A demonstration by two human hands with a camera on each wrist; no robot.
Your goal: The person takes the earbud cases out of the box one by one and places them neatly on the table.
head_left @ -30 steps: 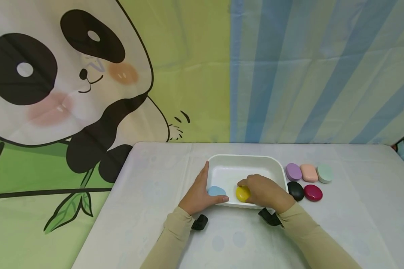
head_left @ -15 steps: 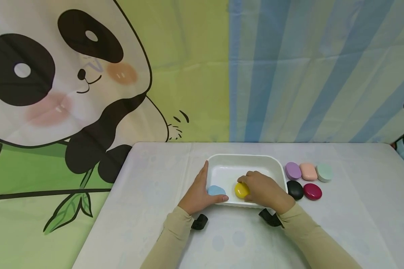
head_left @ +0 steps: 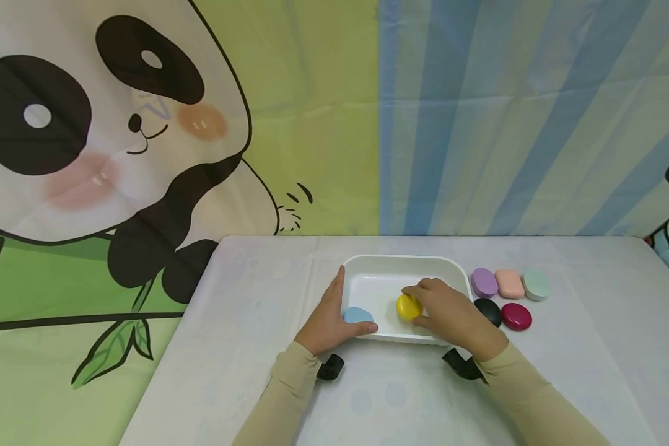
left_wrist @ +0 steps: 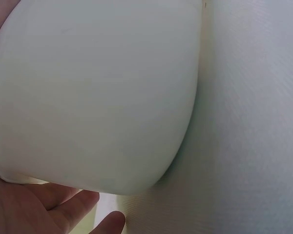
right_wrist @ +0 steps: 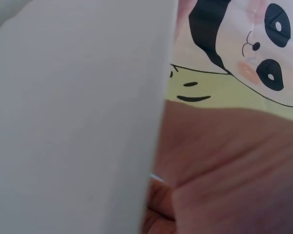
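On the table stands a shallow white tray with rounded corners. My left hand holds its near left corner, thumb over the front rim and fingers along the left side. Close to that thumb, a light-blue rounded piece lies inside, partly covered. My right hand reaches over the tray's right part and pinches a smooth yellow round piece between thumb and fingers. The left wrist view shows the tray's outer wall and some fingers. In the right wrist view, the wall hides most of the fingers.
Right of the tray lie purple, peach, mint, black and dark red smooth pieces. The black one is partly behind my right hand. A panda-printed curtain hangs behind the white-covered table.
My right hand first shifts slightly, then moves right and a little away from me, and the yellow piece moves with it. The left hand and the tray stay in place.
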